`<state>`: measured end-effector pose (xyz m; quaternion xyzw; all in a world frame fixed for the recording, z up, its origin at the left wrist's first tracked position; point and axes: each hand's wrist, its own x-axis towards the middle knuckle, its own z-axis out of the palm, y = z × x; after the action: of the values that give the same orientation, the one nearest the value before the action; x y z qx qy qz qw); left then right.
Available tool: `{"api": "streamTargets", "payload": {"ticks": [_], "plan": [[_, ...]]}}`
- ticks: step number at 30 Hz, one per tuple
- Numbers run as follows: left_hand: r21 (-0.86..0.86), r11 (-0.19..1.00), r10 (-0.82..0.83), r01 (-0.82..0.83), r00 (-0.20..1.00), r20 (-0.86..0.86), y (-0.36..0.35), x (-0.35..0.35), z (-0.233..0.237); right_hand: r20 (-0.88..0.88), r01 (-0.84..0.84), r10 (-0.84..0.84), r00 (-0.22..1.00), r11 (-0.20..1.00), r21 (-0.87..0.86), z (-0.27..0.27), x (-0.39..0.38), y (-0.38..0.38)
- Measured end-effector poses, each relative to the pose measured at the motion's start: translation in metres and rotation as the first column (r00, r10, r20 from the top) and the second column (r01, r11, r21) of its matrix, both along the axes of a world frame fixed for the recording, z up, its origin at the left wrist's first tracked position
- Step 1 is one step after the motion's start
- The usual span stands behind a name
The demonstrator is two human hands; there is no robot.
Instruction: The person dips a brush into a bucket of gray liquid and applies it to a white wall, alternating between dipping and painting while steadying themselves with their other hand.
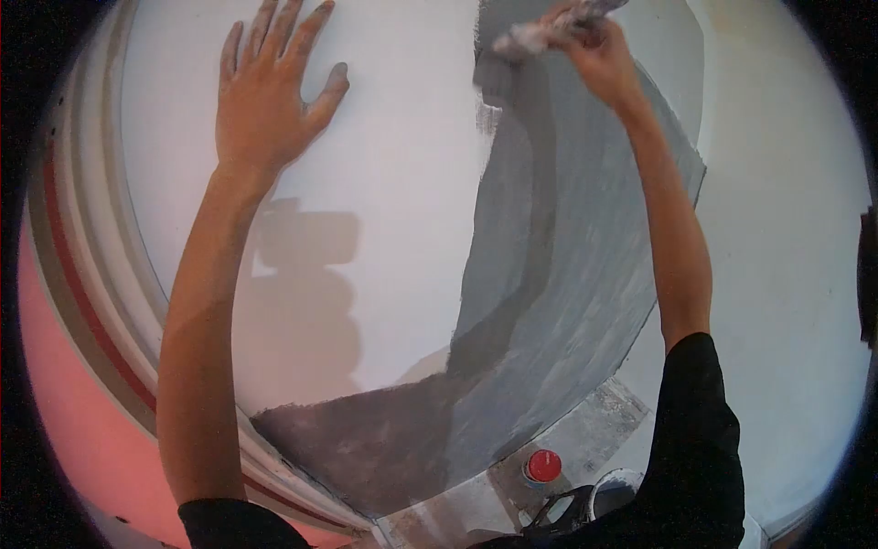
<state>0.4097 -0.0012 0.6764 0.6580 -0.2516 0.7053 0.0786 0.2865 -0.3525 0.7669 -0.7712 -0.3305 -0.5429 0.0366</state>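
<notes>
My left hand (262,101) rests with its fingers spread against the white part of the wall (402,201). At the upper right my right hand (599,69) is closed around a paint-smeared paintbrush (530,38), whose handle looks pale and crusted. Its dark end is blurred and lies at the border between the white surface and the grey paint (585,210). The grey coat covers the right side and the lower strip of the wall, with streaks showing in it. Part of my right fingers is hidden behind the brush.
A red-lidded container (543,467) stands on the ledge or floor (594,416) below the wall, beside a white-rimmed bucket (615,494) partly hidden by my sleeve. Curved moulding (101,311) with a red stripe runs along the left. A pale wall (777,274) is at right.
</notes>
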Motion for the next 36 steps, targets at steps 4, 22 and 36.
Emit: {"api": "streamTargets", "payload": {"ticks": [4,22,36], "plan": [[0.004,1.000,-0.027,0.027,0.999,0.023,-0.001,0.004,0.001,0.024,-0.215,0.218,0.976,0.931,0.295,0.008,-0.022,0.021],[0.021,0.998,-0.054,0.053,0.998,0.015,0.002,0.006,0.000,0.341,-0.054,0.008,0.940,0.990,0.128,-0.078,-0.020,0.025],[-0.014,0.998,-0.063,0.063,0.998,0.009,-0.001,-0.002,-0.002,0.606,-0.345,-0.004,0.796,0.820,0.458,-0.164,-0.013,0.054]]}}
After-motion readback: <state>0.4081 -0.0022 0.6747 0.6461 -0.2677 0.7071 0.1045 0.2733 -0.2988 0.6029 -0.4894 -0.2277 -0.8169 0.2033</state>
